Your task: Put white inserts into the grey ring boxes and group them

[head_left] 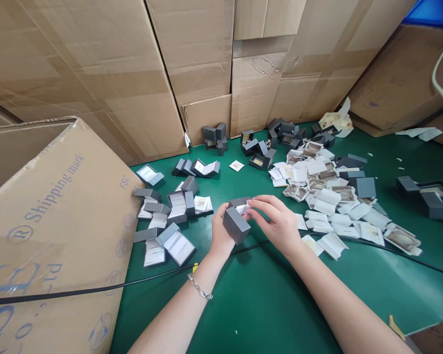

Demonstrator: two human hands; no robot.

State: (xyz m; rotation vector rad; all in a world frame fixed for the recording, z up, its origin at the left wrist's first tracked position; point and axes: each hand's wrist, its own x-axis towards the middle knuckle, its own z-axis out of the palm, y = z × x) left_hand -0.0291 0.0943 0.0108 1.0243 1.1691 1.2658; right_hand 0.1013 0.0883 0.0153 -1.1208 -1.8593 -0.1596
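Note:
My left hand (220,235) is wrapped round a small dark grey jewelry box (237,225), held above the green table with its lid raised. The fingers of my right hand (276,221) pinch a white insert (242,209) at the mouth of this box. How deep the insert sits inside is hidden by the lid and fingers. Left of my hands lie several open grey boxes with white linings (176,246). To the right spreads a heap of white inserts and folded papers (328,196).
Dark grey boxes (258,147) stand at the back, and more boxes (433,196) lie far right. A black cable (140,282) crosses the green table (266,305). Large cardboard cartons (195,59) wall the back; a carton with blue print (70,221) stands left.

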